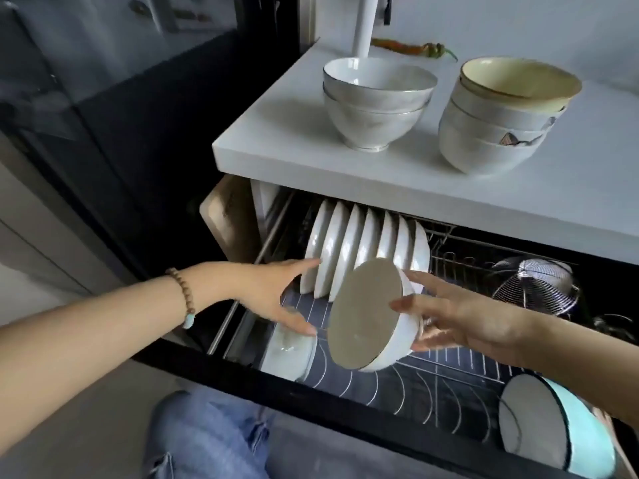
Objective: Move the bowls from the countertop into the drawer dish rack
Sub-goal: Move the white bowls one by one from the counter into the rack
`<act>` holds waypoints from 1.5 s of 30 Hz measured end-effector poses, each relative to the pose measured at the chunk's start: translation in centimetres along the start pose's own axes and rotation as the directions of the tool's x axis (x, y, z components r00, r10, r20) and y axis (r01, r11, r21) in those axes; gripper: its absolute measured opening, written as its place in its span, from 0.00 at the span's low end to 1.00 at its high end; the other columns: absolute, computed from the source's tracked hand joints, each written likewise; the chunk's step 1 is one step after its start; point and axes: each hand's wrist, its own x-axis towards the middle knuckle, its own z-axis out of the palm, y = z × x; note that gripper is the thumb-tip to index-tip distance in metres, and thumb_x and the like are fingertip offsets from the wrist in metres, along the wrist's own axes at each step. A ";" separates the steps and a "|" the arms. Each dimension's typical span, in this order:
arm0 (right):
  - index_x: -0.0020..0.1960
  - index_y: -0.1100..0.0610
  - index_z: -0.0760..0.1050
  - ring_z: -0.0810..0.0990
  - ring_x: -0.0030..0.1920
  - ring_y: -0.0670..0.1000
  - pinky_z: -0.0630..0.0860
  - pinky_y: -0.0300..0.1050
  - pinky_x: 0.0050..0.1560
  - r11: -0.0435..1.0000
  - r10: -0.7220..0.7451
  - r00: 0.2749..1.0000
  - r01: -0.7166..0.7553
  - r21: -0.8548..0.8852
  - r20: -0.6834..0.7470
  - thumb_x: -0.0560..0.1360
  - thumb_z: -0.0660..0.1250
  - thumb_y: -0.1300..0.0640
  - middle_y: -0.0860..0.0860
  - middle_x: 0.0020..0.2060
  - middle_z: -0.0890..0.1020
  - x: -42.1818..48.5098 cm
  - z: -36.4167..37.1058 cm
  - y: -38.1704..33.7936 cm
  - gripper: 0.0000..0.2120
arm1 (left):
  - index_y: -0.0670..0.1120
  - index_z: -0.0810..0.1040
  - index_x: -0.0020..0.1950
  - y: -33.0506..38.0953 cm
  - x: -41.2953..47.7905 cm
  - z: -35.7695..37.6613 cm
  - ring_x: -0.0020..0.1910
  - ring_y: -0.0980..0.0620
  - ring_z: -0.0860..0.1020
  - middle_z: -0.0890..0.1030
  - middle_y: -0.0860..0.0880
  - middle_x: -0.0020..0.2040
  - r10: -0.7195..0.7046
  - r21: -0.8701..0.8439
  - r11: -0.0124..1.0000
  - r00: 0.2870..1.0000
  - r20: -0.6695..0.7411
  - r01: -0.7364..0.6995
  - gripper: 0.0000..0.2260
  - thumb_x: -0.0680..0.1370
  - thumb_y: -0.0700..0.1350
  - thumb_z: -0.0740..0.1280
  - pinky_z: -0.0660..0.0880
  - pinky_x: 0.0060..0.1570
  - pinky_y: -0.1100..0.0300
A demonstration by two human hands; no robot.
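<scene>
My right hand (460, 323) holds a white bowl (370, 316) on its side, mouth facing left, just above the wire drawer dish rack (432, 378). My left hand (273, 292) is spread open beside that bowl, its fingers near a row of upright white plates (363, 243) and over a white bowl (294, 350) standing on edge in the rack's front left. A turquoise bowl (560, 426) stands on edge at the rack's front right. On the white countertop (276, 140) sit two stacks: white bowls (377, 102) and cream bowls (501, 112).
A metal wire strainer (536, 281) lies in the rack's back right. A chilli pepper (415, 48) lies at the counter's back beside a white post (363, 25). A wooden board (228, 216) leans left of the drawer. My jeans-clad knee (207, 440) is in front of the drawer's black front edge.
</scene>
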 end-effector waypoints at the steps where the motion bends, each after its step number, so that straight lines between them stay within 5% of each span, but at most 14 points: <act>1: 0.69 0.43 0.65 0.83 0.50 0.55 0.81 0.43 0.45 0.999 0.044 0.999 -0.044 -0.016 -0.023 0.66 0.75 0.48 0.53 0.56 0.79 0.6 0.3 0.5 0.34 | 0.62 0.37 0.74 -0.5 0.5 0.5 0.75 0.56 0.48 0.44 0.60 0.77 -0.015 0.115 0.993 1.000 0.026 0.012 0.57 0.57 0.75 0.68 0.52 0.72 0.56; 4: 0.68 0.43 0.64 0.81 0.50 0.56 0.83 0.47 0.45 0.988 0.152 0.985 -0.154 -0.018 -0.085 0.67 0.74 0.51 0.52 0.55 0.77 2.3 1.4 1.7 0.33 | 0.58 0.39 0.75 -1.7 1.5 2.2 0.75 0.54 0.47 0.45 0.57 0.77 -0.056 0.299 0.954 0.993 0.100 0.024 0.57 0.59 0.72 0.70 0.53 0.73 0.50; 11: 0.72 0.42 0.61 0.79 0.55 0.60 0.83 0.48 0.44 0.966 0.248 0.966 -0.252 -0.061 -0.068 0.60 0.77 0.47 0.57 0.66 0.70 5.5 3.6 2.9 0.44 | 0.53 0.45 0.76 -2.9 2.4 3.5 0.75 0.49 0.49 0.50 0.52 0.77 -0.066 0.449 0.894 0.986 0.155 -0.011 0.54 0.60 0.73 0.68 0.44 0.71 0.55; 22: 0.72 0.43 0.60 0.78 0.52 0.58 0.83 0.47 0.40 0.940 0.313 0.947 -0.319 -0.120 -0.068 0.66 0.75 0.49 0.54 0.59 0.71 7.8 5.4 2.7 0.39 | 0.57 0.51 0.74 -3.2 1.8 2.6 0.72 0.52 0.52 0.57 0.55 0.73 -0.029 0.445 0.895 0.989 0.146 -0.039 0.50 0.59 0.70 0.72 0.44 0.71 0.56; 26: 0.72 0.44 0.60 0.76 0.54 0.58 0.82 0.52 0.47 0.937 0.321 0.945 -0.326 -0.129 -0.059 0.67 0.74 0.50 0.53 0.58 0.71 8.4 6.2 2.6 0.38 | 0.57 0.51 0.74 -3.2 1.7 2.5 0.73 0.52 0.51 0.58 0.53 0.73 -0.013 0.460 0.886 0.990 0.137 -0.052 0.50 0.59 0.71 0.71 0.38 0.73 0.53; 38: 0.72 0.46 0.59 0.74 0.61 0.60 0.82 0.53 0.49 0.923 0.349 0.935 -0.353 -0.154 -0.053 0.67 0.75 0.48 0.54 0.66 0.70 9.9 8.4 2.3 0.39 | 0.58 0.40 0.76 -3.4 2.0 2.8 0.75 0.51 0.48 0.53 0.51 0.77 -0.034 0.466 0.884 0.990 0.139 -0.035 0.55 0.59 0.74 0.67 0.37 0.72 0.52; 45: 0.72 0.46 0.58 0.73 0.57 0.57 0.82 0.54 0.48 0.925 0.349 0.934 -0.356 -0.134 -0.072 0.67 0.74 0.46 0.50 0.55 0.67 10.6 9.8 2.8 0.39 | 0.62 0.38 0.74 -3.4 1.9 3.0 0.74 0.50 0.51 0.56 0.53 0.76 -0.003 0.457 0.888 0.992 0.130 -0.057 0.53 0.60 0.74 0.66 0.40 0.71 0.53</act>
